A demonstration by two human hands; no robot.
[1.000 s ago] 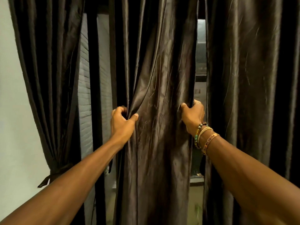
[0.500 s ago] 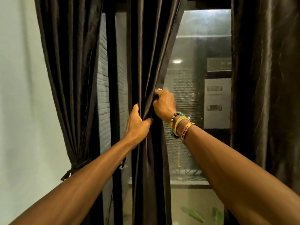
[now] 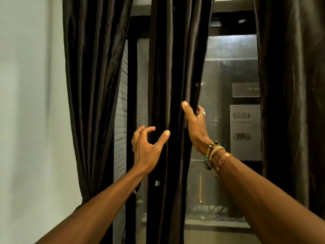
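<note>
A dark brown satin curtain panel [image 3: 172, 67] hangs bunched into narrow folds in the middle of the window. My right hand [image 3: 195, 125], with bead and band bracelets at the wrist, grips the panel's right edge, thumb in front and fingers behind the cloth. My left hand [image 3: 147, 148] hovers at the panel's left side with fingers spread and lightly curled, holding nothing; its thumb tip lies against or just short of the folds.
A second curtain [image 3: 93, 85] is tied back at the left next to a pale wall [image 3: 29, 120]. Another curtain [image 3: 292, 103] hangs at the right. A black window frame post [image 3: 131, 103] and the window pane [image 3: 228, 120] show between them, with a sill [image 3: 216, 226] below.
The middle panel has been gathered leftwards, uncovering the pane. My left hand let go of the cloth and spread its fingers. My right hand stayed on the edge and rose.
</note>
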